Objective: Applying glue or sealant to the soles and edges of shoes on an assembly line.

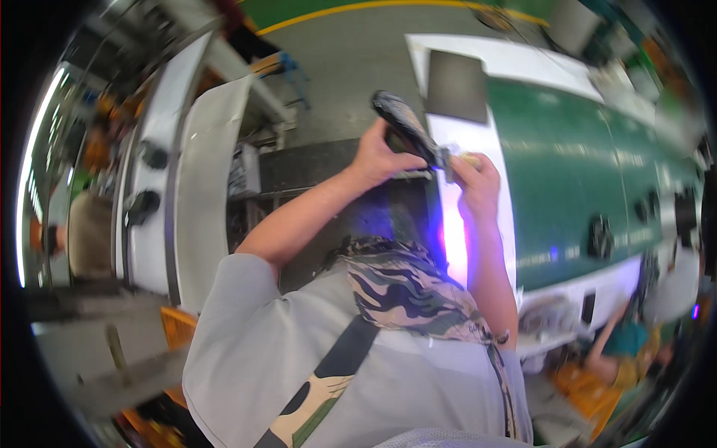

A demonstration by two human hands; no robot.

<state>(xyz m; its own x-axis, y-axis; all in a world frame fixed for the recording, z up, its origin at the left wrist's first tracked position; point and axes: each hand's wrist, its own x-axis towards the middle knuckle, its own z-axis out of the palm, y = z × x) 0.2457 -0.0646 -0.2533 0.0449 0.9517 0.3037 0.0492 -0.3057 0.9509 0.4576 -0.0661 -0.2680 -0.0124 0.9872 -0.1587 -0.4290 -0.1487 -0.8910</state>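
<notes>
A black shoe (pixel 403 121) is held up at an angle in front of me, its sole end pointing up and left. My left hand (pixel 376 155) is closed around its near side, with the thumb stretched along the lower edge. My right hand (pixel 478 181) is at the shoe's right end, its fingers pinched on a small pale grey piece (pixel 447 160) that touches the shoe. Blur hides what exactly this piece is.
A bright violet-white light (pixel 454 231) glows below my hands. To the right runs a green conveyor belt (pixel 553 179) carrying dark shoes (pixel 600 237). A dark square panel (pixel 456 86) lies on the white table edge. At left stand light-coloured benches (pixel 205 164). Another person (pixel 609 358) sits at lower right.
</notes>
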